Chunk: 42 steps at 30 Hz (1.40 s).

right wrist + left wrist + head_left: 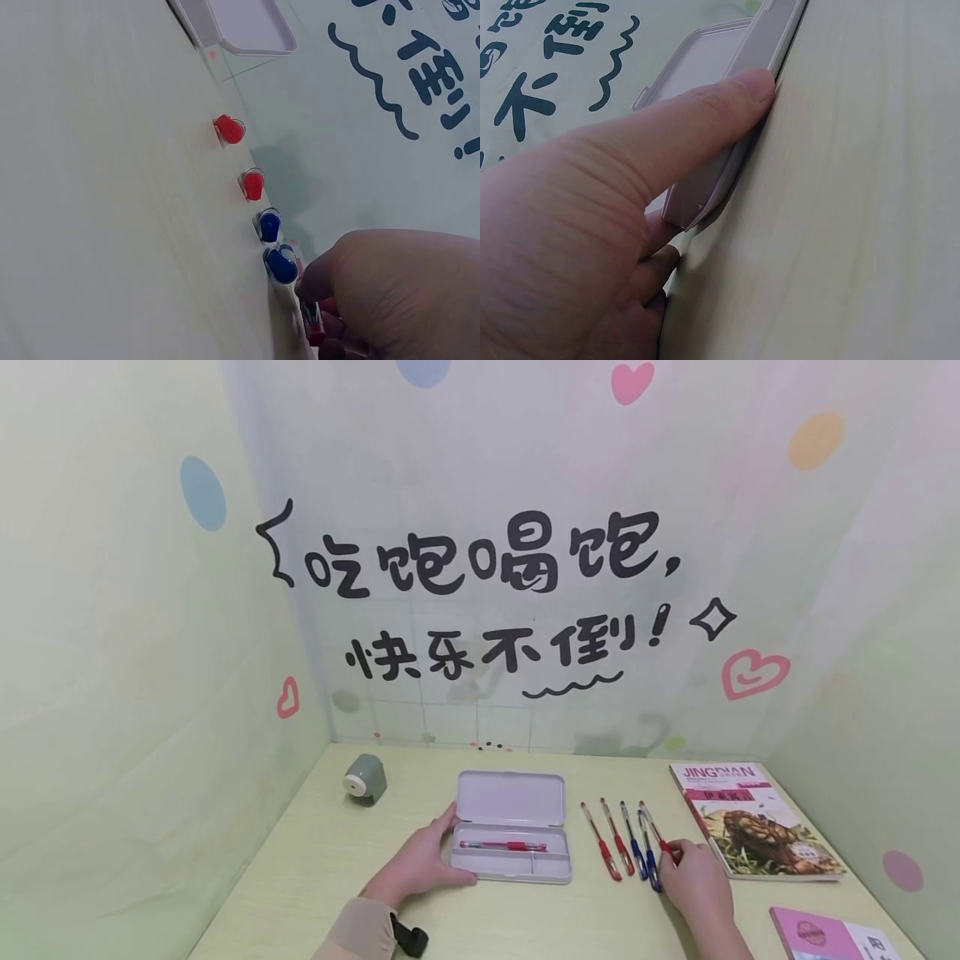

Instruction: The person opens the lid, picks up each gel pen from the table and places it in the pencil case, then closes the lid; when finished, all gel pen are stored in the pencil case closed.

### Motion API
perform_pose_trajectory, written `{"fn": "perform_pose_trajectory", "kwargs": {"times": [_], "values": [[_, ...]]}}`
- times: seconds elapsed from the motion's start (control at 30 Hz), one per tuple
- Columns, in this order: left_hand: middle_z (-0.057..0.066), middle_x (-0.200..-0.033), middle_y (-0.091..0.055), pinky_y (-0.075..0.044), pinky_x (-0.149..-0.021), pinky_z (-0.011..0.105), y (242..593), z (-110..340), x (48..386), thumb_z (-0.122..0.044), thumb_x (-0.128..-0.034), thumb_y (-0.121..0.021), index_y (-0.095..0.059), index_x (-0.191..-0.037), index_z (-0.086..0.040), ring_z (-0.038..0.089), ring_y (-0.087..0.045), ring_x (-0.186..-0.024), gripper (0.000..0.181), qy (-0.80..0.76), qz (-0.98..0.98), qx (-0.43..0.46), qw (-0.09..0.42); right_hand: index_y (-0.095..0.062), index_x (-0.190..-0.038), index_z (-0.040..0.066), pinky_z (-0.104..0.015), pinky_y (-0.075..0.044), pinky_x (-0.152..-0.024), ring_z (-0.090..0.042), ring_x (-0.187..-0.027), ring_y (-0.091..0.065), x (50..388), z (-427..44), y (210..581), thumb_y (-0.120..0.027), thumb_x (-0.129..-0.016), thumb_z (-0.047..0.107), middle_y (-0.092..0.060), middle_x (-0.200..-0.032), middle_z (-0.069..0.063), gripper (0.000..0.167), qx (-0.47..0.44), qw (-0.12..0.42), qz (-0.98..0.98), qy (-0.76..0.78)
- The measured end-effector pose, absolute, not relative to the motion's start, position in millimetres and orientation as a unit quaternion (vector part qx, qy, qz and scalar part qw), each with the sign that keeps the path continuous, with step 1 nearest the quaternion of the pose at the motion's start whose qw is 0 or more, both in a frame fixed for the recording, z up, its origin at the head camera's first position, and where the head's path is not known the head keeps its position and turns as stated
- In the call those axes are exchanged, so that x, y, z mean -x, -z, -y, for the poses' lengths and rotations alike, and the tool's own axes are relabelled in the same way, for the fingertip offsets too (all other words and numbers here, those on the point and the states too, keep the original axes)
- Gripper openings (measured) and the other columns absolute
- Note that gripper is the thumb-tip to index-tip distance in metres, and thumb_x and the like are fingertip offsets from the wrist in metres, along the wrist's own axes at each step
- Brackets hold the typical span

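A pale lilac pencil case [510, 797] lies with its lid folded back, and a red pen [495, 845] sits in its rear compartment. My left hand [431, 860] holds the case's left end. In the left wrist view, the thumb [720, 112] runs along its front edge while other fingers reach behind the corner. To the right, my right hand [696, 881] pinches another red pen [654, 822] near its capped end, beside two blue pens [633, 841]. Two more red pens [600, 843] lie left of these. In the right wrist view, fingers partly hide the held pen [311, 322].
A grey pencil sharpener [367, 779] stands at the back left. On the right lies a thick book [757, 822] with an animal on its cover, and nearer is a pink book [821, 935], cut off by the frame. Printed curtains enclose the table [300, 877].
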<state>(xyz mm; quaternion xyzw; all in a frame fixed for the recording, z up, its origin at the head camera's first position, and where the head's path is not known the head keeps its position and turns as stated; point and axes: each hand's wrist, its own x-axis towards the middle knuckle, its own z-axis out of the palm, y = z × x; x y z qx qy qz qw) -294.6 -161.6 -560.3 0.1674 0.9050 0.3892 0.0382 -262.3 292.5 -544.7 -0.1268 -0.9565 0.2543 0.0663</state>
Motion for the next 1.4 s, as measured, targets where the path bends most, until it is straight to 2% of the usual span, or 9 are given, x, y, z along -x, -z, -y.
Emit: {"fn": "perform_pose_trajectory", "kwargs": {"times": [0.1, 0.2, 0.33, 0.5, 0.67, 0.9, 1.13, 1.23, 1.4], "values": [[0.017, -0.167, -0.056, -0.035, -0.133, 0.066, 560.8, 162.0, 295.3, -0.049, -0.0717, -0.102, -0.021, -0.174, 0.000, 0.044, -0.047, -0.159, 0.140, -0.388, -0.905, -0.168, 0.038, -0.071, -0.122, -0.013, -0.046, -0.052, -0.069, -0.031, -0.086, -0.063, 261.5, -291.8, 543.7, -0.063, -0.101, 0.017, -0.068, -0.095, -0.021, 0.038, 0.125, 0.080, 0.955, -0.256], [0.017, -0.167, -0.055, -0.035, -0.133, 0.066, 561.9, 162.4, 295.9, -0.049, -0.0713, -0.102, -0.021, -0.174, 0.000, 0.044, -0.046, -0.159, 0.140, -0.387, -0.906, -0.168, 0.037, -0.071, -0.123, -0.012, -0.046, -0.053, -0.069, -0.032, -0.088, -0.065, 261.1, -290.2, 541.7, -0.063, -0.101, 0.018, -0.071, -0.096, -0.021, 0.038, 0.120, 0.101, 0.954, -0.255], [0.018, -0.168, -0.054, -0.036, -0.133, 0.065, 563.4, 162.6, 296.4, -0.050, -0.0712, -0.102, -0.021, -0.174, 0.000, 0.044, -0.047, -0.159, 0.141, -0.383, -0.907, -0.171, 0.033, -0.072, -0.126, -0.009, -0.053, -0.057, -0.074, -0.037, -0.095, -0.070, 261.3, -285.3, 538.3, -0.062, -0.102, 0.020, -0.073, -0.104, -0.024, 0.039, 0.113, 0.137, 0.951, -0.253], [0.021, -0.169, -0.051, -0.036, -0.133, 0.066, 563.1, 162.2, 295.3, -0.050, -0.0712, -0.102, -0.021, -0.174, 0.000, 0.046, -0.046, -0.159, 0.141, -0.385, -0.907, -0.170, 0.034, -0.072, -0.132, -0.003, -0.057, -0.060, -0.075, -0.042, -0.099, -0.072, 262.7, -271.3, 534.4, -0.062, -0.105, 0.023, -0.069, -0.121, -0.030, 0.039, 0.096, 0.165, 0.943, -0.271], [0.022, -0.171, -0.048, -0.036, -0.133, 0.067, 563.0, 162.5, 294.9, -0.050, -0.0710, -0.102, -0.021, -0.175, -0.001, 0.047, -0.045, -0.159, 0.141, -0.386, -0.907, -0.167, 0.037, -0.073, -0.135, 0.004, -0.060, -0.063, -0.078, -0.043, -0.101, -0.073, 263.2, -247.1, 528.4, -0.064, -0.105, 0.022, -0.066, -0.128, -0.028, 0.036, 0.063, 0.187, 0.938, -0.287], [0.020, -0.172, -0.048, -0.034, -0.133, 0.067, 563.5, 162.6, 296.7, -0.051, -0.0702, -0.102, -0.020, -0.176, -0.004, 0.046, -0.044, -0.160, 0.142, -0.388, -0.907, -0.162, 0.041, -0.078, -0.130, 0.008, -0.061, -0.064, -0.088, -0.038, -0.104, -0.073, 265.6, -206.9, 520.9, -0.070, -0.103, 0.016, -0.070, -0.123, -0.021, 0.030, 0.017, 0.195, 0.936, -0.294], [0.022, -0.172, -0.048, -0.035, -0.133, 0.068, 563.6, 162.0, 296.2, -0.050, -0.0707, -0.103, -0.020, -0.175, -0.002, 0.048, -0.045, -0.159, 0.141, -0.389, -0.905, -0.166, 0.040, -0.082, -0.117, 0.012, -0.047, -0.064, -0.077, -0.028, -0.092, -0.072, 272.0, -174.6, 525.8, -0.077, -0.098, 0.011, -0.071, -0.109, -0.011, 0.020, -0.041, 0.228, 0.932, -0.280], [0.022, -0.171, -0.048, -0.035, -0.132, 0.068, 563.0, 161.9, 295.4, -0.050, -0.0710, -0.102, -0.020, -0.175, -0.001, 0.048, -0.046, -0.159, 0.141, -0.386, -0.906, -0.168, 0.039, -0.082, -0.116, 0.016, -0.040, -0.062, -0.075, -0.021, -0.090, -0.068, 275.1, -163.7, 528.3, -0.079, -0.097, 0.012, -0.070, -0.107, -0.006, 0.019, -0.054, 0.223, 0.936, -0.268], [0.021, -0.170, -0.050, -0.036, -0.132, 0.068, 562.4, 162.5, 294.9, -0.049, -0.0703, -0.103, -0.021, -0.175, -0.001, 0.048, -0.047, -0.157, 0.141, -0.387, -0.906, -0.167, 0.038, -0.083, -0.114, 0.018, -0.036, -0.060, -0.075, -0.016, -0.087, -0.062, 278.4, -147.5, 530.9, -0.080, -0.095, 0.012, -0.068, -0.104, -0.002, 0.020, -0.078, 0.217, 0.942, -0.245]]}}
